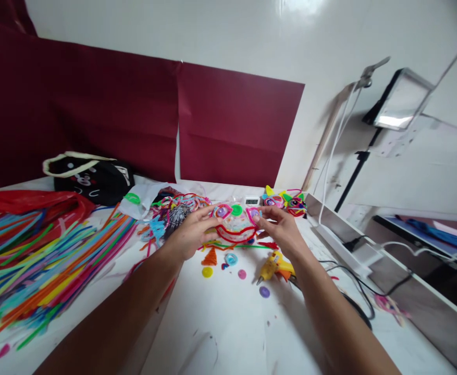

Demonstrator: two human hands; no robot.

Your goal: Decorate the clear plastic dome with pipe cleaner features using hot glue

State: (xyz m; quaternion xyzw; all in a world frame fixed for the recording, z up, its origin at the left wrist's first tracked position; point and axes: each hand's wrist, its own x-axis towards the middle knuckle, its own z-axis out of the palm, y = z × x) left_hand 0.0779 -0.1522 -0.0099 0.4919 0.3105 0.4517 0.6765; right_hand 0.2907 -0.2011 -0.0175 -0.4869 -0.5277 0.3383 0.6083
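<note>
My left hand (193, 232) pinches the edge of a pink eye-shaped pipe-cleaner piece (222, 212) with a purple centre. Its twin, another pink eye-shaped piece (253, 213), is between the thumb and fingers of my right hand (277, 227). Both pieces are held up over the table, a little apart. Between them shows a green coil disc (236, 210). Just below, a red curved pipe cleaner (236, 237) spans the gap between the hands. Nearer me lie an orange triangle (210, 257), a light-blue ring (231, 259) and a yellow glue gun (269, 268).
Loose pipe cleaners (64, 265) and a red plastic bag (75, 204) cover the left side. A black pouch (93, 182) stands behind. Small discs, including a purple one (264, 292), lie in front. Cables (363, 291) and a power strip (363, 260) are at right.
</note>
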